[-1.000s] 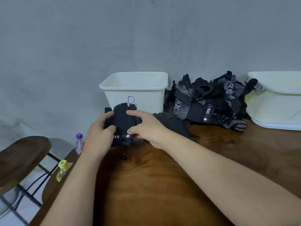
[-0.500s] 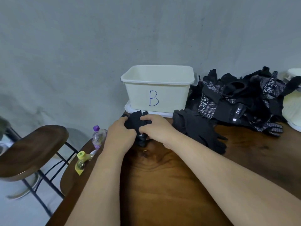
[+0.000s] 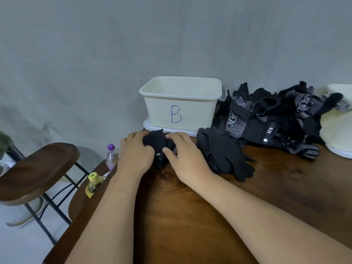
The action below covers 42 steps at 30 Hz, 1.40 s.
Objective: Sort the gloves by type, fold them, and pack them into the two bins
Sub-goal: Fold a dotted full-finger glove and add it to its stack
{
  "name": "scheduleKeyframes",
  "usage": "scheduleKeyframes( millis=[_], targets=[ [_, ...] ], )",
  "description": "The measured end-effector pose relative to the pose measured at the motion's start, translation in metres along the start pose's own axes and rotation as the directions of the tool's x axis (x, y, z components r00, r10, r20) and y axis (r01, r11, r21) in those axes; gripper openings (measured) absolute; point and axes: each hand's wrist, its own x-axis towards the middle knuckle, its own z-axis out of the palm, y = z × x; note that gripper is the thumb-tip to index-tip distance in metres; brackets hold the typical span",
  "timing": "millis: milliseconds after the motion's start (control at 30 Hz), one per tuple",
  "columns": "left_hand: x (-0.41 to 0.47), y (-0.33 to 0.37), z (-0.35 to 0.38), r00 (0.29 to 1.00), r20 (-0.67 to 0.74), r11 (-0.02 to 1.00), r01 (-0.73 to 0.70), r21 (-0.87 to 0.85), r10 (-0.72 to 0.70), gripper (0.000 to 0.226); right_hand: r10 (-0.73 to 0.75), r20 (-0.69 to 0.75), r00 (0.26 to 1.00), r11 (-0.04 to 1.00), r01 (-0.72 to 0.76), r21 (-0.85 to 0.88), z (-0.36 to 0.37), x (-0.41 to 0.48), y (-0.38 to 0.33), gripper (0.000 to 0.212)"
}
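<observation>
On my feed both hands meet at the far left part of the wooden table, just in front of the cream bin marked B. Between them is a black glove, bunched into a small wad with a little white tag showing at its lower edge. My left hand has its fingers curled over the wad's left side. My right hand curls over the right side, with the thumb against the cloth near the tag. So both hands grip the glove. I cannot tell whether it rests on the wood or is lifted slightly off it.

The B bin stands upright against the grey wall on a white lid. From here I see nothing inside it, though its floor is out of my sight.

Just right of my right hand lie some plain black full-finger gloves, fingers pointing toward me. Behind them is the larger pile of gloves, black with white dotted panels and a 5.11 strap. A second cream bin sits at the right edge, cut off by the frame, with a glove finger draped on its rim.

Off the table's left side are a dark wooden stool, a purple-capped bottle and a yellow-capped bottle.
</observation>
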Motion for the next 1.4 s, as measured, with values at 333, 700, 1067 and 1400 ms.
scheduleKeyframes(
  millis=[333,700,1067,1400],
  targets=[
    [-0.029,0.028,0.031,0.93,-0.042,0.928,-0.359,0.098,0.365,0.057,-0.137,-0.069,0.988,0.987,0.13,-0.091,-0.085,-0.09,0.044,0.034],
    [-0.07,0.085,0.103,0.741,0.102,0.708,-0.666,0.235,0.663,0.051,0.047,0.024,0.999,0.976,-0.041,-0.215,-0.185,-0.138,0.136,0.04],
    [-0.115,0.158,0.157,0.735,-0.001,0.721,-0.664,0.196,0.678,0.022,0.097,0.039,0.995,0.994,-0.099,0.047,-0.213,-0.138,0.166,0.06],
    [-0.134,0.188,0.142,0.743,-0.257,0.773,-0.634,0.025,0.618,0.031,0.229,-0.062,0.972,0.756,-0.137,0.64,-0.23,-0.133,0.166,0.007]
  ],
)
